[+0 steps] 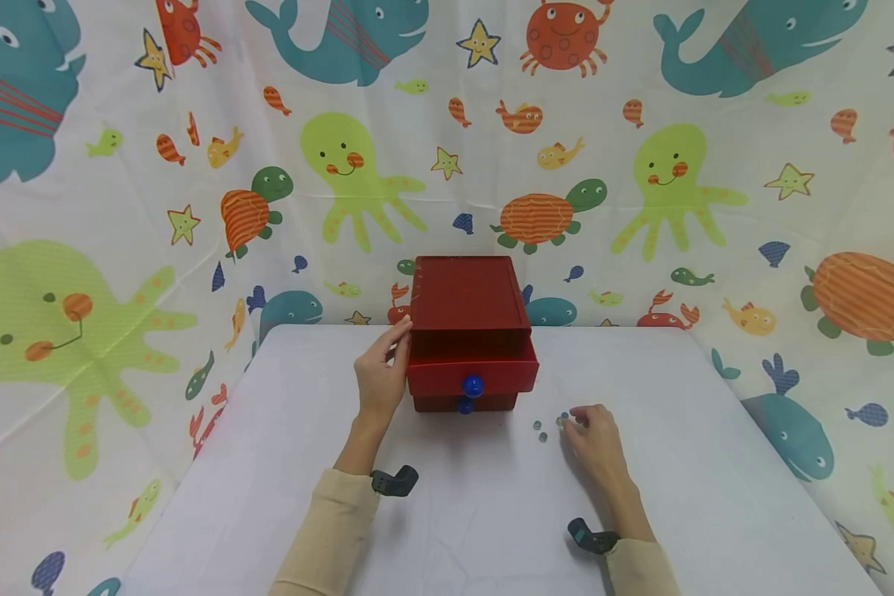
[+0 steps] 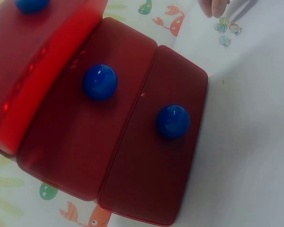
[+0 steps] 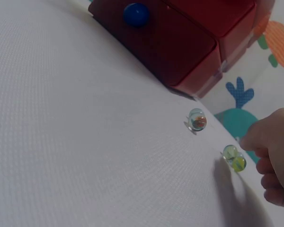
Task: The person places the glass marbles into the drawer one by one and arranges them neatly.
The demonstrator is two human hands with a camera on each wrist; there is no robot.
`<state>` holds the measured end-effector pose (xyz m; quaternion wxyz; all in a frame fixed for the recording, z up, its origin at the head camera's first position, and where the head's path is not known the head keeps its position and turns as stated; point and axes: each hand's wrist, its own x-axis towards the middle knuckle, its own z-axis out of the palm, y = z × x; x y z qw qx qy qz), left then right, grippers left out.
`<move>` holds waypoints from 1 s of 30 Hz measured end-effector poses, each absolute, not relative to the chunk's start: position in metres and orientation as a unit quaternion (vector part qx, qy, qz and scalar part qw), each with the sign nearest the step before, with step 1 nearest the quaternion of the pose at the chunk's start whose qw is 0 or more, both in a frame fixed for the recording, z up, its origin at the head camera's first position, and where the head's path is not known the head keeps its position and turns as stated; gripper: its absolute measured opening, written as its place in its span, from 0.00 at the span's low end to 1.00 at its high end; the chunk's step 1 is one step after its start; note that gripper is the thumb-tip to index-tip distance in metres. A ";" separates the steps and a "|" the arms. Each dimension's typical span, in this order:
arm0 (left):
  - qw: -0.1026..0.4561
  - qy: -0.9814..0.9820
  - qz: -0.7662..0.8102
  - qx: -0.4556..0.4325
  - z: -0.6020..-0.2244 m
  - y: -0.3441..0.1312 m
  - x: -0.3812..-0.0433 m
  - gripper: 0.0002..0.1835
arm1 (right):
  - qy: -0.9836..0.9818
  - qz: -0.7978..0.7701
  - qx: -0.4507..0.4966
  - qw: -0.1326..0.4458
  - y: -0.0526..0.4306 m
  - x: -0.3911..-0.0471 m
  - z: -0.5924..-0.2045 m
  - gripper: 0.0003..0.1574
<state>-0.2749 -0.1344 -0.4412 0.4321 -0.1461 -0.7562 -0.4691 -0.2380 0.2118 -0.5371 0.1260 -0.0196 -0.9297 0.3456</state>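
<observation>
A red drawer box (image 1: pixel 471 294) with round blue knobs (image 1: pixel 473 386) stands at the middle of the table, its top drawer (image 1: pixel 462 378) pulled out. My left hand (image 1: pixel 382 377) rests against the box's left side, fingers pointing up along it; only a sliver of it shows in the left wrist view. Several clear glass marbles lie to the right of the box, two nearer it (image 3: pixel 197 121) and two (image 3: pixel 238 163) beside my right hand. That right hand (image 1: pixel 598 440) hovers just over these two, thumb and forefinger close to them. No marble is visible in its fingers.
The white tabletop (image 1: pixel 477 513) extends around the box on both sides and in front. Behind and at the sides hangs a curtain (image 1: pixel 432 207) printed with sea animals. Lower drawers with blue knobs (image 2: pixel 173 121) are closed.
</observation>
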 end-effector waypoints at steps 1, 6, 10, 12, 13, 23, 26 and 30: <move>0.433 -0.756 -0.468 -0.147 -0.441 -0.134 -0.275 0.15 | -0.930 0.346 -0.022 0.122 0.212 -0.238 -0.537 0.19; 0.431 -0.759 -0.465 -0.145 -0.440 -0.134 -0.273 0.15 | -0.931 0.347 -0.030 0.109 0.213 -0.239 -0.540 0.20; 0.428 -0.762 -0.464 -0.144 -0.438 -0.134 -0.273 0.15 | -0.933 0.344 -0.031 0.104 0.213 -0.241 -0.542 0.21; 0.424 -0.765 -0.463 -0.143 -0.438 -0.135 -0.273 0.15 | -0.934 0.340 -0.030 0.104 0.214 -0.241 -0.543 0.22; 0.421 -0.766 -0.463 -0.144 -0.438 -0.135 -0.273 0.15 | -0.935 0.337 -0.030 0.105 0.214 -0.241 -0.543 0.22; 0.423 -0.768 -0.454 -0.157 -0.436 -0.136 -0.273 0.15 | -0.938 0.324 -0.033 0.120 0.213 -0.242 -0.547 0.21; 0.422 -0.770 -0.450 -0.160 -0.435 -0.136 -0.273 0.15 | -0.938 0.323 -0.030 0.123 0.213 -0.243 -0.549 0.21; 0.422 -0.774 -0.444 -0.161 -0.434 -0.137 -0.271 0.15 | -0.937 0.325 -0.026 0.121 0.213 -0.243 -0.549 0.20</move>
